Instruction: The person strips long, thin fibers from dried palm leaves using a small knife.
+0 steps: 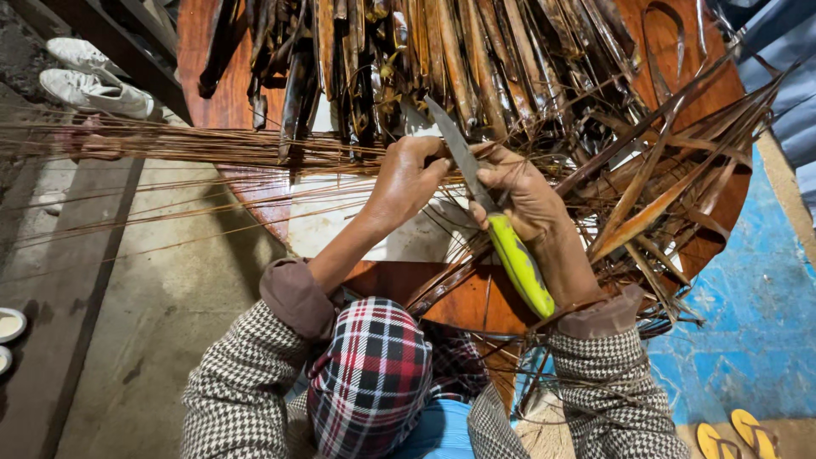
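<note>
My right hand (531, 200) grips a knife (518, 259) with a yellow-green handle; its grey blade (459, 149) points up and to the left. My left hand (408, 178) pinches a thin brown leaf strip right against the blade. Both hands work above a round reddish wooden table (225, 102). A heap of dry brown palm leaves (442, 59) covers the far side of the table, and loose strips (671, 187) fan out to the right of my right hand. A bundle of thin stripped ribs (170, 144) reaches left from my left hand.
A pair of white shoes (89, 76) lies at the top left on the concrete floor (170, 297). Yellow flip-flops (731, 438) sit at the bottom right on a blue floor covering (748, 323). White bowls (10, 327) show at the left edge.
</note>
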